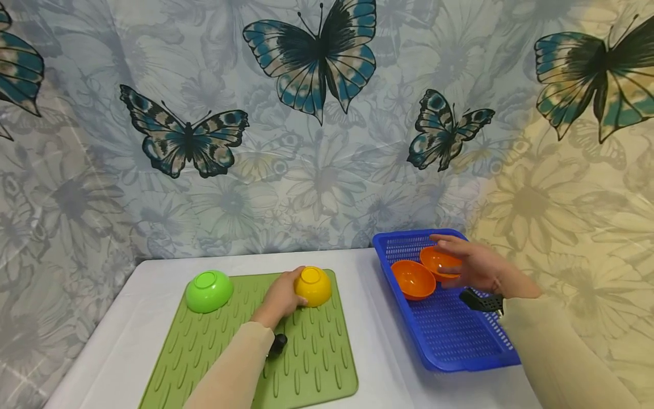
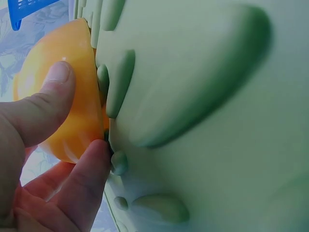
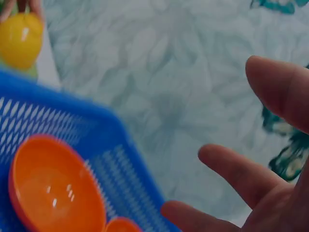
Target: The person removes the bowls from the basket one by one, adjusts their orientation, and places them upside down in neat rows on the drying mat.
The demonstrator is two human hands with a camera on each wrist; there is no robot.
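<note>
An upside-down yellow bowl (image 1: 314, 287) sits at the far right of the green drying mat (image 1: 306, 363). My left hand (image 1: 281, 296) holds it by its left side. In the left wrist view the thumb (image 2: 58, 92) lies across the wall of the bowl, with the fingers at its rim. My right hand (image 1: 480, 266) hovers over the blue basket (image 1: 455, 366), fingers spread and holding nothing. Below it are two orange bowls, mouths up: a nearer one (image 1: 413, 280) and a farther one (image 1: 434, 260), the latter partly hidden by the hand.
A green bowl (image 1: 208, 292) stands upside down at the mat's far left corner. White cloth (image 1: 373, 318) covers the table between mat and basket. A butterfly-patterned curtain (image 1: 327, 170) hangs right behind the table.
</note>
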